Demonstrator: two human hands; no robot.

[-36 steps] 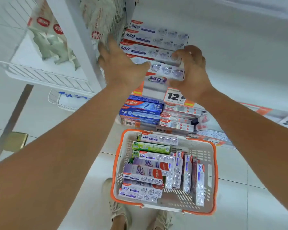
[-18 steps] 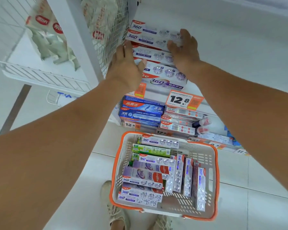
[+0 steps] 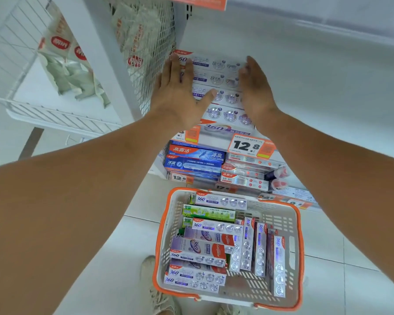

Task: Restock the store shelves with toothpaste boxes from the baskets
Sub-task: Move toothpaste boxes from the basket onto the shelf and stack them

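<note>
1. Our left hand [image 3: 180, 96] lies flat, fingers straight, on the left end of the 360 toothpaste boxes [image 3: 216, 80]; our right hand [image 3: 256, 87], also flat, presses their right end.
2. Both hands have pushed further back along the shelf [image 3: 316, 87] than a second ago, squaring the row against the mesh divider [image 3: 155, 53].
3. This batch looks placed; the basket [image 3: 282, 214] below holds more boxes.

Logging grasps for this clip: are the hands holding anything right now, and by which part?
Nothing is gripped. The left hand and right hand lie with straight fingers against the two ends of the 360 boxes stacked on the shelf.
</note>
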